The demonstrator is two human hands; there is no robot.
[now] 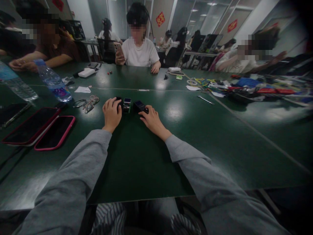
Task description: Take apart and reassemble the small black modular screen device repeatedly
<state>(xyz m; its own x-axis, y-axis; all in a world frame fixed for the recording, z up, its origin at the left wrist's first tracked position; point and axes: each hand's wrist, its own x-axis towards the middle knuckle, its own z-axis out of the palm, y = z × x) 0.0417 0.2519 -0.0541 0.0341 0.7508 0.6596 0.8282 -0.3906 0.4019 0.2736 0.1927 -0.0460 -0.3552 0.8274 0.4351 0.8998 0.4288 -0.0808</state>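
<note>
My left hand point(111, 114) curls its fingers over a small black block point(119, 101) on the green tabletop point(137, 156); my right hand point(153, 120) pinches another black block point(139, 106). A little gadget with a blue top point(126, 105) sits between them, glasses point(86, 103) lying just left

Dark green table point(137, 169), glass partitions point(202, 19), red wall ornaments point(160, 19), ceiling lights.

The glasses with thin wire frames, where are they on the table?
In the head view the thin wire-framed glasses lie folded on the dark green table, left of the left hand and right of the clear plastic water bottle.
</note>
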